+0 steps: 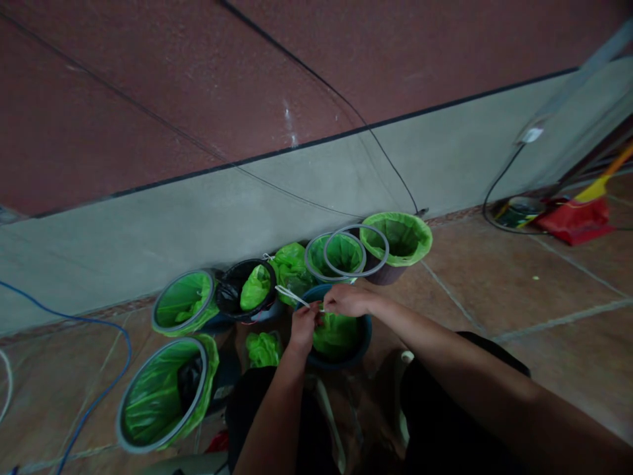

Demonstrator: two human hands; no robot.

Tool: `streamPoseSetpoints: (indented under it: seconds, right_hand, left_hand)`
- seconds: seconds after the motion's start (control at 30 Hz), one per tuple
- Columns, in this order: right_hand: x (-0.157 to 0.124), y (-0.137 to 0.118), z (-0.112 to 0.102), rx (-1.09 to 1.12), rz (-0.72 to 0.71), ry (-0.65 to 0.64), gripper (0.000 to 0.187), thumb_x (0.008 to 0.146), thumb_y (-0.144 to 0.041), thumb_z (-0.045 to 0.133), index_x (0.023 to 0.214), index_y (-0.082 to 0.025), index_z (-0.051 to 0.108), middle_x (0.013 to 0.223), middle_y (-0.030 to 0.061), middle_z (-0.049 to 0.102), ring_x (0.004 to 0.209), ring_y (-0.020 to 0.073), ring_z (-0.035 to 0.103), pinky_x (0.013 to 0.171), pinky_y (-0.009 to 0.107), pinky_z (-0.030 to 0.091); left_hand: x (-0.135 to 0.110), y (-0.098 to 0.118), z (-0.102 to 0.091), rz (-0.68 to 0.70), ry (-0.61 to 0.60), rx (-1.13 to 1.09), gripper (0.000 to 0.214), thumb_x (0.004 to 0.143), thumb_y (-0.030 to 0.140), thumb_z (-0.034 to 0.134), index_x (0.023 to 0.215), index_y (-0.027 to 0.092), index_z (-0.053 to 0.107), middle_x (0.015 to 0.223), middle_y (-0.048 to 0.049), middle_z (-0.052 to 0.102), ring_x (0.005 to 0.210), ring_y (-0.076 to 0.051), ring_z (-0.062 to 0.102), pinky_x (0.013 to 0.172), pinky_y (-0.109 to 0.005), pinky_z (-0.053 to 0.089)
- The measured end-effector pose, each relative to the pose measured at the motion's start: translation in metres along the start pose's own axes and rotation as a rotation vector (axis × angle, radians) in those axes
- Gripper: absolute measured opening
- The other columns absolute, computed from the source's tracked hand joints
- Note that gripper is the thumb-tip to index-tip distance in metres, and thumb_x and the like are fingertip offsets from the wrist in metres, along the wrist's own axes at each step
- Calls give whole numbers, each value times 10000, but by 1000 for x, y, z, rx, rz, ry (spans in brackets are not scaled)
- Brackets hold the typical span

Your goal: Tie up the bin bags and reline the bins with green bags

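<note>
My left hand (304, 324) is closed in a pinch on a white drawstring (293, 296), whose loose end sticks out to the left. Close beside it, my right hand (347, 300) pinches the same drawstring, fingers together. Below both hands is a blue bin (366, 338) with a light green plastic bag (337, 338) inside it. Part of the bin's rim and the bag's upper edge are hidden behind my hands. A tied green bag (291, 265) with a white string lies just behind, and a crumpled green bag (264, 348) is on the floor to the left.
Bins lined with green bags stand around: a ringed one (168, 389) front left, another (184, 300) behind it, and one (395, 239) by the wall. A black-lined bin (247, 288) holds a green bundle. A grey ring (356, 251) leans there. A red dustpan (576, 221) lies right; a blue cable (129, 353) left.
</note>
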State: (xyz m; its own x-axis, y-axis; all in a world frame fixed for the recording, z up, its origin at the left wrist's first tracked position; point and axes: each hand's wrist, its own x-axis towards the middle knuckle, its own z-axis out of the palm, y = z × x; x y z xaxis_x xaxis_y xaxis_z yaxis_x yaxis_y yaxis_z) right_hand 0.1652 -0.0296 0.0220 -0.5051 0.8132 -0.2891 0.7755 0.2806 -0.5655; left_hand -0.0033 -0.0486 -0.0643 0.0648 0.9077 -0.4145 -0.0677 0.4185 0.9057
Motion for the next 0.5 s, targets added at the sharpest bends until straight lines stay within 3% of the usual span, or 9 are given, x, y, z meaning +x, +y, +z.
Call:
streamPoseSetpoints:
  seconds: [0.13, 0.3, 0.4, 0.5]
  right_hand:
    - [-2, 4, -1, 25, 28, -93, 240, 861, -242, 547, 832, -143, 765, 750, 53, 724, 665, 146, 619, 599, 216, 391]
    - [8, 13, 8, 85, 40, 164, 351, 883, -144, 475, 1150, -164, 702, 1200, 97, 693, 1093, 198, 629, 904, 243, 446]
    - [14, 13, 19, 201, 3, 29, 374, 877, -100, 455, 1174, -156, 675, 1194, 91, 690, 1053, 177, 639, 909, 246, 461]
    - [16, 14, 29, 251, 22, -61, 296, 890, -114, 459, 1067, -114, 697, 1032, 98, 724, 860, 159, 653, 791, 241, 492]
  left_hand:
    - [2, 1, -3, 61, -27, 109, 286, 715, 296, 711, 943, 125, 726, 617, 16, 633, 516, -93, 551, 534, -224, 435]
    - [0, 2, 3, 174, -183, 356, 333, 724, 137, 651, 1056, 152, 679, 638, 30, 631, 573, -120, 613, 590, -239, 484]
    - [-3, 3, 5, 247, -313, 483, 330, 748, 106, 601, 1070, 161, 653, 687, 16, 649, 621, -131, 636, 620, -245, 504]
    - [-6, 5, 2, 337, -325, 608, 351, 753, 75, 569, 1085, 168, 632, 824, -19, 698, 719, -143, 658, 674, -251, 518]
